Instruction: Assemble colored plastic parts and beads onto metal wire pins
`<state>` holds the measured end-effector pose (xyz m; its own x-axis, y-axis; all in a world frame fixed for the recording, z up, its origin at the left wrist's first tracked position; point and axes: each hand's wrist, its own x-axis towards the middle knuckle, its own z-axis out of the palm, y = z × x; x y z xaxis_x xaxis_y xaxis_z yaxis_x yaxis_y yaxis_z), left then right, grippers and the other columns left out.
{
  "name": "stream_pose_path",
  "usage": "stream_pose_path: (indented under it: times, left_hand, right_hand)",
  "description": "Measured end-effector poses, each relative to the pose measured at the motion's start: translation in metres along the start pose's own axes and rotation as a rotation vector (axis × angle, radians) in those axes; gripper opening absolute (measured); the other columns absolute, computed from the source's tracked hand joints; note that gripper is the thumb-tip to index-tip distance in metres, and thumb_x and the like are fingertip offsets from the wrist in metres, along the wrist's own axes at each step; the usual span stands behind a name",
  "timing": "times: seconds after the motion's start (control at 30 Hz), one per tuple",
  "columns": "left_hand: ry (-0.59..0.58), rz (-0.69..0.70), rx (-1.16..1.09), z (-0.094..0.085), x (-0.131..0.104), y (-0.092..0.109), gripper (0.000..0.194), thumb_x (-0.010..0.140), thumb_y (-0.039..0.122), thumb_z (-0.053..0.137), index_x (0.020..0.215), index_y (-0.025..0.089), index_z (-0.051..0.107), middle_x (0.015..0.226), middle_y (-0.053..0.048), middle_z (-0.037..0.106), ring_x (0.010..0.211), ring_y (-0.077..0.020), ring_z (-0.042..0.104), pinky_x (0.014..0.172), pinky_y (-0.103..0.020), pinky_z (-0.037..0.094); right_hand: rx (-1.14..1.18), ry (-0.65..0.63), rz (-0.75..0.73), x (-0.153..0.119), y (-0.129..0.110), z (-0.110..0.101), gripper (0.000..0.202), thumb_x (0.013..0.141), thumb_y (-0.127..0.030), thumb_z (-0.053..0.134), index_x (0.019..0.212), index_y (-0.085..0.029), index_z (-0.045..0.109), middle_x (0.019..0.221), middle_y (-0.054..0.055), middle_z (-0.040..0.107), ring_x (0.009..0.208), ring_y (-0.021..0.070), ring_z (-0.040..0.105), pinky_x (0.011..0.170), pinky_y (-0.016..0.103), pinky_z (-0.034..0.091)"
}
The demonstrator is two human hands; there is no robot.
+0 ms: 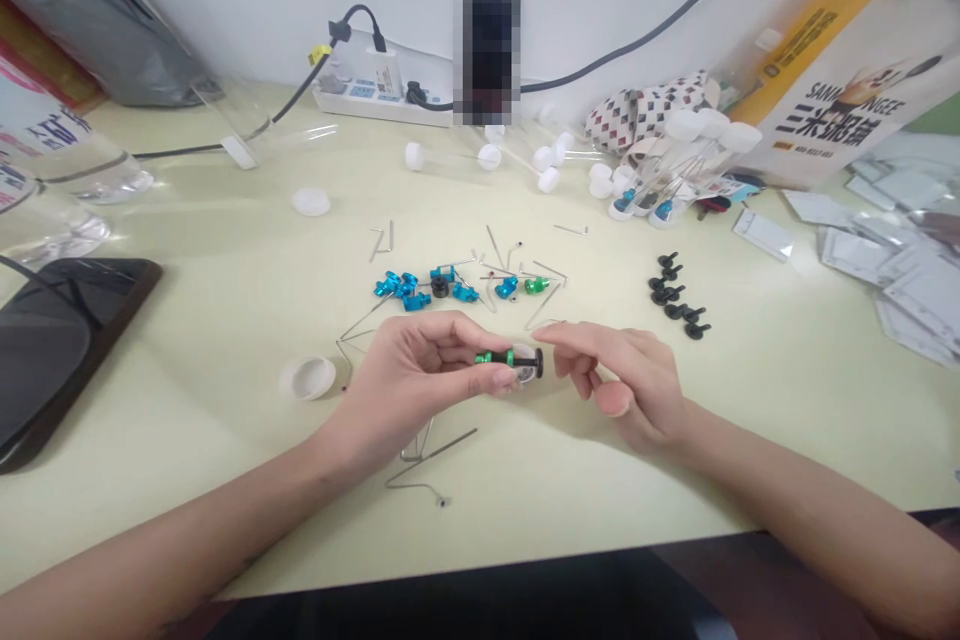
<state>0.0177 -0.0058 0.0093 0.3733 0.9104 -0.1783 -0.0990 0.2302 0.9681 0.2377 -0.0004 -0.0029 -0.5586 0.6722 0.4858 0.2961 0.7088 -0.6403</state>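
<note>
My left hand (431, 365) pinches a small green metal fitting (495, 358) between thumb and fingers. From its right end sticks a black thumbscrew (534, 363), its flat round head facing my right hand. My right hand (622, 375) is held just to the right, fingers apart and nothing visible in them. Partly hidden behind the thumbscrew is a small whitish round piece, too covered to make out. Beyond my hands lie several blue metal fittings (401, 285), a green one (536, 286), a black one (440, 286) and thin bent metal rods (551, 305).
Several black thumbscrews (675, 295) lie at the right. A white cap (313, 378) sits left of my left hand. Clear tubes with white caps (489, 157) stand and lie at the back. A power strip (375, 100), a dark tablet-like device (67, 350) and plastic packets (892, 250) surround the area.
</note>
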Motion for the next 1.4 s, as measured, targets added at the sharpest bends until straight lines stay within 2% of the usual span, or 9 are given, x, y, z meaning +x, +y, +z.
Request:
stream_pose_path:
  times: [0.2,0.37,0.53,0.7,0.87,1.03,1.17,1.3,1.4]
  left_hand:
    - [-0.008,-0.009,0.004,-0.0010,-0.0001,-0.0003,0.011,0.072,0.017,0.073,0.083,0.018,0.069,0.075,0.001,0.074,0.070,-0.0090,0.068,0.070,-0.015,0.055]
    - [0.009,-0.009,-0.010,-0.0030,-0.0001,-0.0019,0.013,0.073,0.017,0.072,0.085,0.016,0.068,0.077,-0.001,0.074,0.071,-0.0105,0.068,0.071,-0.017,0.055]
    - [0.009,-0.015,-0.055,-0.0036,0.0023,-0.0020,0.013,0.073,0.017,0.072,0.085,0.016,0.067,0.077,-0.001,0.074,0.072,-0.0116,0.069,0.071,-0.018,0.056]
    - [0.024,0.008,-0.063,-0.0036,0.0035,-0.0007,0.013,0.073,0.017,0.073,0.085,0.016,0.068,0.078,-0.001,0.074,0.072,-0.0125,0.069,0.070,-0.019,0.056]
    - [0.018,-0.015,-0.077,-0.0045,0.0029,-0.0022,0.013,0.073,0.017,0.073,0.085,0.016,0.068,0.075,-0.001,0.074,0.071,-0.0117,0.069,0.071,-0.019,0.055]
    - [0.023,-0.002,-0.095,-0.0054,0.0028,-0.0033,0.013,0.073,0.016,0.072,0.085,0.016,0.068,0.077,-0.002,0.074,0.072,-0.0126,0.069,0.071,-0.020,0.056]
    - [0.025,0.007,-0.093,-0.0049,0.0038,-0.0025,0.013,0.073,0.015,0.072,0.085,0.016,0.068,0.076,-0.001,0.074,0.071,-0.0116,0.069,0.070,-0.018,0.056]
    - [0.027,0.012,-0.090,-0.0042,0.0037,-0.0011,0.013,0.072,0.014,0.073,0.084,0.016,0.068,0.076,0.000,0.074,0.072,-0.0113,0.069,0.070,-0.017,0.055]
    - [0.042,0.000,-0.075,-0.0040,0.0036,-0.0007,0.015,0.070,0.014,0.074,0.083,0.016,0.068,0.076,-0.001,0.074,0.072,-0.0121,0.070,0.069,-0.017,0.056]
  right_hand:
    - [0.015,-0.025,0.031,-0.0006,0.0030,-0.0003,0.053,0.094,-0.053,0.026,0.112,-0.014,0.057,0.067,0.002,0.052,0.059,0.0104,0.051,0.056,0.022,0.043]
    - [0.049,-0.019,0.048,-0.0003,0.0039,-0.0015,0.055,0.093,-0.054,0.025,0.121,-0.014,0.051,0.072,0.004,0.055,0.062,0.0110,0.054,0.060,0.023,0.046]
    - [0.094,-0.038,0.089,-0.0011,0.0065,0.0003,0.049,0.094,-0.052,0.028,0.108,-0.017,0.059,0.068,0.003,0.054,0.062,0.0115,0.053,0.060,0.024,0.044]
    - [0.248,-0.035,0.174,-0.0013,0.0043,0.0009,0.056,0.090,-0.058,0.033,0.122,-0.015,0.049,0.077,0.004,0.057,0.060,0.0104,0.053,0.054,0.022,0.044]
    - [0.349,-0.043,0.288,-0.0018,0.0027,0.0005,0.057,0.090,-0.060,0.029,0.104,-0.014,0.059,0.068,0.002,0.055,0.053,0.0090,0.049,0.048,0.021,0.040]
    - [0.446,-0.036,0.328,-0.0015,0.0025,0.0002,0.062,0.087,-0.064,0.031,0.120,-0.017,0.053,0.074,0.003,0.057,0.053,0.0091,0.049,0.048,0.022,0.041]
    - [0.462,-0.036,0.344,-0.0014,0.0034,0.0002,0.060,0.089,-0.062,0.028,0.106,-0.015,0.061,0.069,0.003,0.056,0.052,0.0092,0.048,0.047,0.022,0.040]
    - [0.543,-0.023,0.402,-0.0009,0.0036,0.0004,0.066,0.086,-0.067,0.028,0.118,-0.016,0.054,0.071,0.002,0.055,0.050,0.0094,0.047,0.043,0.022,0.039]
    - [0.569,-0.051,0.393,-0.0007,0.0032,0.0004,0.065,0.087,-0.066,0.027,0.108,-0.015,0.061,0.067,0.002,0.055,0.049,0.0093,0.047,0.042,0.021,0.039]
